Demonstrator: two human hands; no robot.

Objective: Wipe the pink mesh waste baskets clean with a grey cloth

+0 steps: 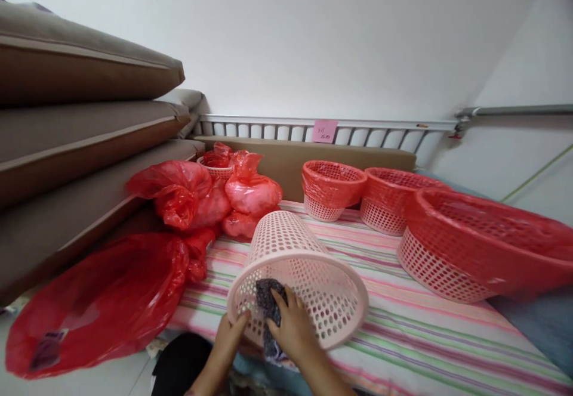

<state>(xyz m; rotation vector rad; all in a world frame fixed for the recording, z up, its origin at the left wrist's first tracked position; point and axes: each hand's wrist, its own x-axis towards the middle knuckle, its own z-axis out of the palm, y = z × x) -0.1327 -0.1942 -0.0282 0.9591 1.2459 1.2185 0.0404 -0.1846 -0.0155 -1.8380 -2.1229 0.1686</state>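
A pale pink perforated wastebasket (286, 235) lies on its side on the striped sheet, its mouth turned toward me. My left hand (230, 336) grips the basket's rim at the lower left. Inside the mouth, my right hand (290, 324) presses a dark grey patterned cloth (270, 306) against the inner wall, fingers closed around it. Part of the cloth hangs over the rim at the bottom.
Three wastebaskets lined with red bags (333, 184) stand at the right. Full red plastic bags (253, 190) and a large red bag (111, 306) lie at the left, beside stacked cushions (89, 127). A white railing (268, 121) runs behind.
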